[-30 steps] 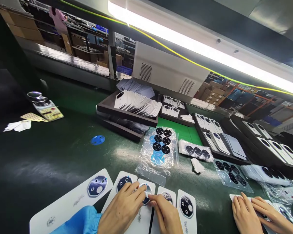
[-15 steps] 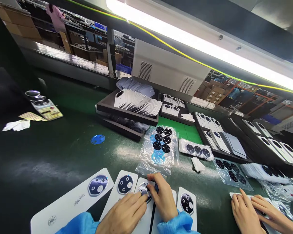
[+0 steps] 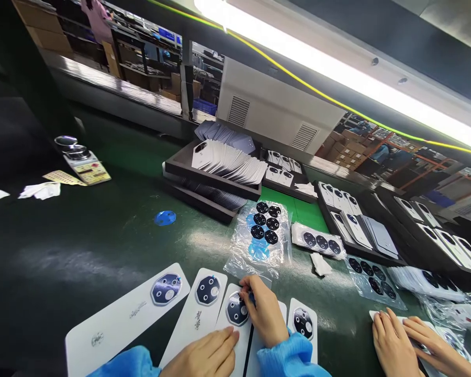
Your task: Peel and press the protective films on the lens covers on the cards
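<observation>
Several white phone back panels lie in a row before me, each with a dark octagonal camera plate. My left hand lies flat across the lower part of a middle panel, fingers straight and close together. Over that panel's camera plate is my right hand, thumb and forefinger pinched at the plate's right edge. What they hold, if anything, is too small to make out. To the left are a tilted panel and another panel. A further panel lies right of my wrist.
Beyond my hands lies a clear plastic sheet with black camera stickers. Stacked black trays hold many panels; another tray stands right. A blue film piece lies left. A co-worker's hands work on panels at the right.
My left hand has slid down off the camera plate, uncovering more of it. My right hand stays pinched at the plate's edge. The whole view has shifted slightly.
</observation>
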Available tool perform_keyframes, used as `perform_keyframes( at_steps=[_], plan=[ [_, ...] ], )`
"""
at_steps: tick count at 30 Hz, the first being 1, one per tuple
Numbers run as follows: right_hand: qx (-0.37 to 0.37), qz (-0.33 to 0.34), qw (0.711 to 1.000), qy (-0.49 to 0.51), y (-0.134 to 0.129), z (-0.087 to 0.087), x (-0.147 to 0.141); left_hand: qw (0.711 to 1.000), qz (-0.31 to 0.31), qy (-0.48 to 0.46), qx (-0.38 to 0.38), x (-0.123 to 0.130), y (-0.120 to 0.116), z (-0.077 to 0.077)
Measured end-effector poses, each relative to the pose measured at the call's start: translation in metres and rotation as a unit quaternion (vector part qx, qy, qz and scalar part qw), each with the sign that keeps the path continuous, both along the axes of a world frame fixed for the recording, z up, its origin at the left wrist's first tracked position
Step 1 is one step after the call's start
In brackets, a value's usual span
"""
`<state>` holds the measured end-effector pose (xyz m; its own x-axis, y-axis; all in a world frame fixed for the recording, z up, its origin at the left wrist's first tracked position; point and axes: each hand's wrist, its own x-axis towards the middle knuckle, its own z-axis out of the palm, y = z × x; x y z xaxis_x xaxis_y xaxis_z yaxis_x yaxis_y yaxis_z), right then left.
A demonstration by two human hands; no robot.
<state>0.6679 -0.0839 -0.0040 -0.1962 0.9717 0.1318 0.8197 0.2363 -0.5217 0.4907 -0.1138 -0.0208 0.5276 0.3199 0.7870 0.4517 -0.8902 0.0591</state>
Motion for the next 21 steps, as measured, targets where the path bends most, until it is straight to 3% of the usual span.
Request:
perform_keyframes(
  at_steps=[15, 21],
  plan=[
    [0.025, 0.041, 0.989, -0.138, -0.011, 0.011, -0.007, 0.999, 0.023, -0.016, -0.024, 0.004, -0.002, 0.0],
    [0.068, 0.068, 0.991, -0.093, -0.029, 0.001, -0.007, 0.999, 0.037, -0.035, -0.002, 0.007, 0.0, -0.004]
  ],
)
